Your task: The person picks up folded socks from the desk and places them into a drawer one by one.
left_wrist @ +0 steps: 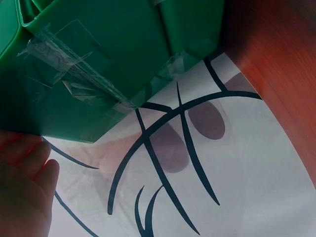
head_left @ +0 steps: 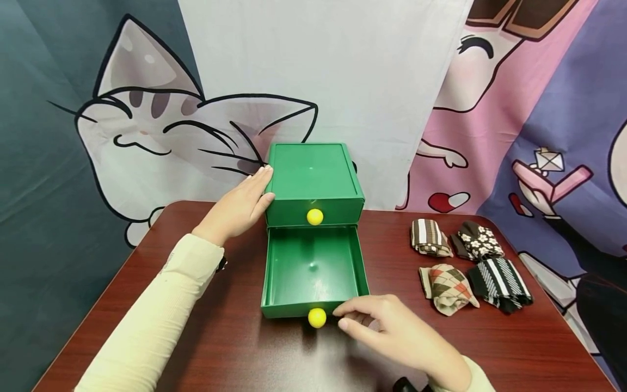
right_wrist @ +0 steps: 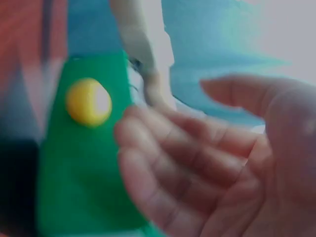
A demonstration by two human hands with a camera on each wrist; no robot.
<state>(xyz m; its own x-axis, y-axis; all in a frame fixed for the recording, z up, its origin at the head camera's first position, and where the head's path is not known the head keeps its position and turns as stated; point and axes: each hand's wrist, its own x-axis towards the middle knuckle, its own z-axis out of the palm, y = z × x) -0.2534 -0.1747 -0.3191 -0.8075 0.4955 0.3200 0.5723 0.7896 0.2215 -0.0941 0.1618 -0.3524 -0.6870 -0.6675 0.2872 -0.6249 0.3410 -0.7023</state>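
A green two-drawer box stands at the back of the brown table. Its lower drawer is pulled out and holds nothing; the upper one, with a yellow knob, is closed. My left hand lies flat with straight fingers against the box's left side; the left wrist view shows the fingers beside the green wall. My right hand hovers with relaxed fingers just right of the lower drawer's yellow knob, holding nothing. In the blurred right wrist view the knob is apart from the fingers.
Several folded patterned socks lie on the right of the table: striped brown, flowered dark, argyle, black-and-white striped. A cartoon cat cloth hangs behind. The table's left and right edges are close.
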